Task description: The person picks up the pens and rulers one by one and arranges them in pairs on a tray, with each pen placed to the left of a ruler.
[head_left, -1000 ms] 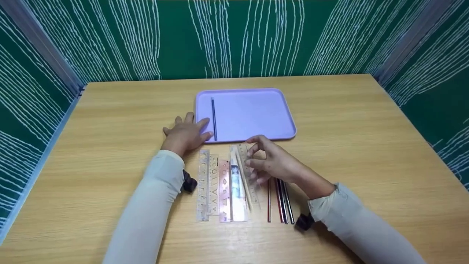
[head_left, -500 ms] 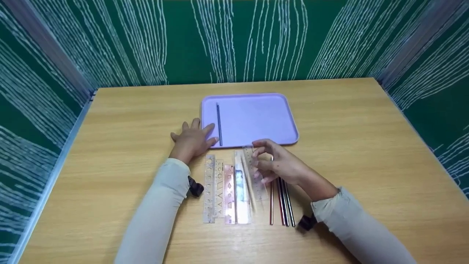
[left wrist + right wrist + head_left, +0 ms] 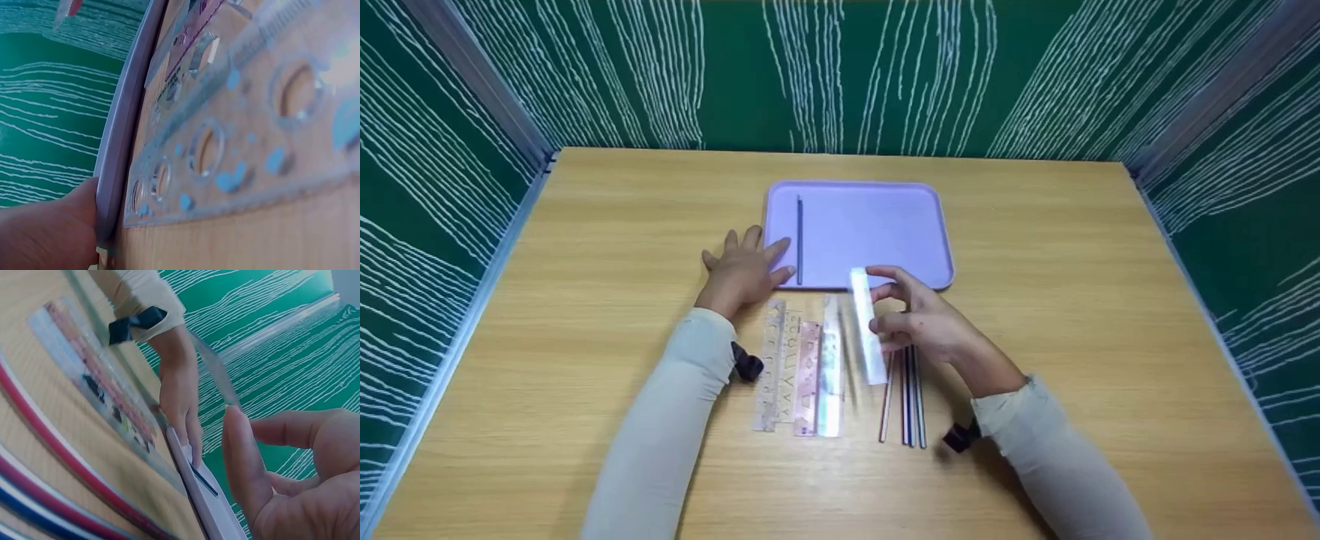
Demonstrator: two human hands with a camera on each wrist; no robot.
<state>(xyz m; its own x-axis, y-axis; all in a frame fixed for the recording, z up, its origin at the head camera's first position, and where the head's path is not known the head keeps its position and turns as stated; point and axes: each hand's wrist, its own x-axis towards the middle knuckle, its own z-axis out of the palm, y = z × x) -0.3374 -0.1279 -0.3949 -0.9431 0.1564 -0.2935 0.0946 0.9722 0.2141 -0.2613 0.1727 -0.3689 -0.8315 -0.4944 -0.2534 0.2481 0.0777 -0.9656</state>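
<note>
At the left, the left hand (image 3: pixel 741 276) lies with its fingers spread, resting on the left rim of the purple tray (image 3: pixel 870 232) and gripping nothing; inside the tray, near this hand, lies one dark pencil (image 3: pixel 800 240), and I judge that this one is already in its place. In front of the tray, on the wooden table (image 3: pixel 660 202), are a clear ruler with round holes (image 3: pixel 769 367), a clear stencil ruler (image 3: pixel 788 375), a pink ruler (image 3: pixel 807 375) and a ruler with a printed picture (image 3: pixel 830 367), side by side and not in the tray. Next, the right hand (image 3: pixel 919 319) pinches a shiny ruler (image 3: pixel 868 330) between thumb and fingers; it seems lifted from the table, its far end overlapping the tray's near rim. Most of the sorting therefore seems to be left, including the striped pencils (image 3: pixel 913 401) at the right. Some parts are difficult to see: glare hides the marks of the held ruler, a thin blurred strip (image 3: pixel 851 367) beside it I cannot identify, the right hand covers the pencils' far ends, and the left wrist view cuts off most of the left hand.
</note>
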